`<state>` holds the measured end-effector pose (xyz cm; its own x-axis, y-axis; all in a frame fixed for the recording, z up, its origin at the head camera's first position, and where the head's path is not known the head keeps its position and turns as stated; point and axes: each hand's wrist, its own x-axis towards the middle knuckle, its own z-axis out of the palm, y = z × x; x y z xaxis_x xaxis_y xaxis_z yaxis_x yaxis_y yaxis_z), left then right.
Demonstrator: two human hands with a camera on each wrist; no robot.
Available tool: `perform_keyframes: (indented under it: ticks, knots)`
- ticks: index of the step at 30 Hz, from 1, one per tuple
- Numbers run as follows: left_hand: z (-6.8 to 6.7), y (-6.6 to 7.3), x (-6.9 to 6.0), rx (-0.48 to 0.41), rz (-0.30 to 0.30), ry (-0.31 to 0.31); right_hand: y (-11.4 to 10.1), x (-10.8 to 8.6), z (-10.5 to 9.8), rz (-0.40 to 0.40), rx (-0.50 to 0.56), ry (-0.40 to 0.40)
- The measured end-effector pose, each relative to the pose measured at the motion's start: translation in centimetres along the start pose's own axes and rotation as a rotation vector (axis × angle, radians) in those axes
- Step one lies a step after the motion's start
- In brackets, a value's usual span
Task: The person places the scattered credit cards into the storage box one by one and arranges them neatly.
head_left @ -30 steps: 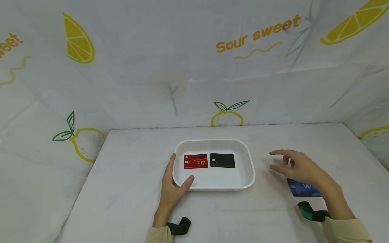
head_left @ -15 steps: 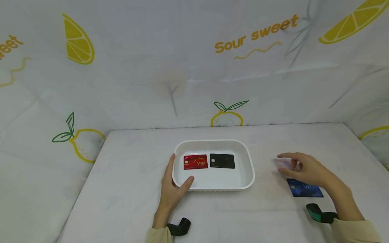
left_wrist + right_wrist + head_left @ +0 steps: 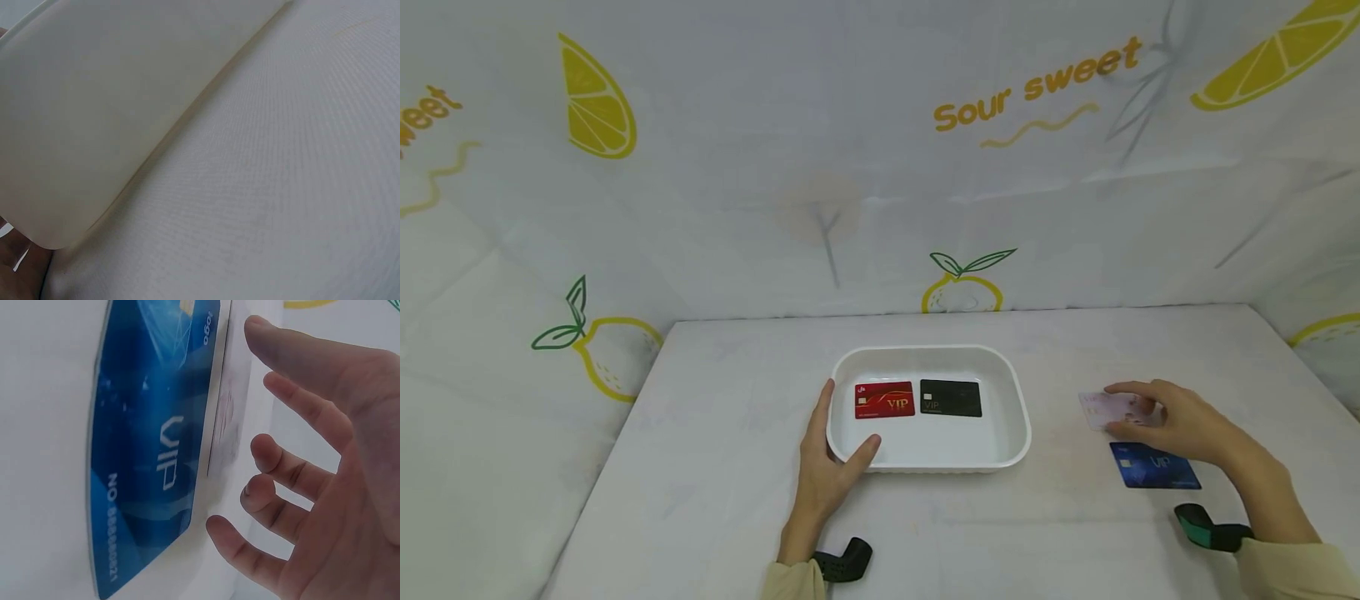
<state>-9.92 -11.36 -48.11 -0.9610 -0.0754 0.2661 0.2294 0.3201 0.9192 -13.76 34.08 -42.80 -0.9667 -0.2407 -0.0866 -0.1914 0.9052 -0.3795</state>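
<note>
The left hand [image 3: 823, 471] gripped the one white tray [image 3: 928, 442] at its 8 o'clock corner, thumb over the rim. The right hand [image 3: 1187, 421], fingers loosely curved and apart, spanned one pale pink card [image 3: 1111, 409] on the table [image 3: 1000, 525] at the tray's 3 o'clock; I could not tell whether it touched. One blue card [image 3: 1153, 468] lay at the pink one's 5 o'clock; the tray held two, one red card [image 3: 883, 400] and one black card [image 3: 951, 398].

You have a white tray [image 3: 928, 442], gold-lettered red card [image 3: 872, 402], black card [image 3: 953, 398], blue card [image 3: 1150, 471], pale pink card [image 3: 1105, 407], and white backdrop [image 3: 737, 183] with yellow lemon slices [image 3: 601, 96].
</note>
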Motion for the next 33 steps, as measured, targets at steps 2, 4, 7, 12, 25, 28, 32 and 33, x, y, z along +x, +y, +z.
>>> perform_keyframes:
  ticks: [2,4,7,12,25,28,32,33]
  knots:
    - [0.0,0.0,0.0,0.0,0.0,0.0,0.3,-0.1,-0.1,0.012,-0.014,-0.01]
    - [0.0,0.0,0.0,0.001,0.0,0.0,0.5,-0.1,-0.2,0.02,-0.026,-0.018]
    - [0.0,0.0,0.0,-0.002,-0.001,0.0,0.8,-0.1,-0.4,0.037,-0.049,-0.032]
    - [0.0,0.0,0.0,-0.002,0.002,0.002,1.3,0.0,-0.7,0.068,-0.074,-0.046]
    - [0.0,-0.1,0.0,0.01,0.001,0.002,2.1,-0.1,-0.6,0.091,-0.037,-0.051]
    - [0.0,-0.1,0.0,0.009,0.001,0.002,2.3,0.1,-0.5,0.102,-0.028,-0.051]
    - [0.0,-0.1,0.0,0.008,-0.001,0.001,2.4,0.3,-0.6,0.117,-0.02,-0.066]
    - [0.0,-0.1,0.0,0.01,-0.001,0.002,2.4,0.3,-0.6,0.118,-0.016,-0.071]
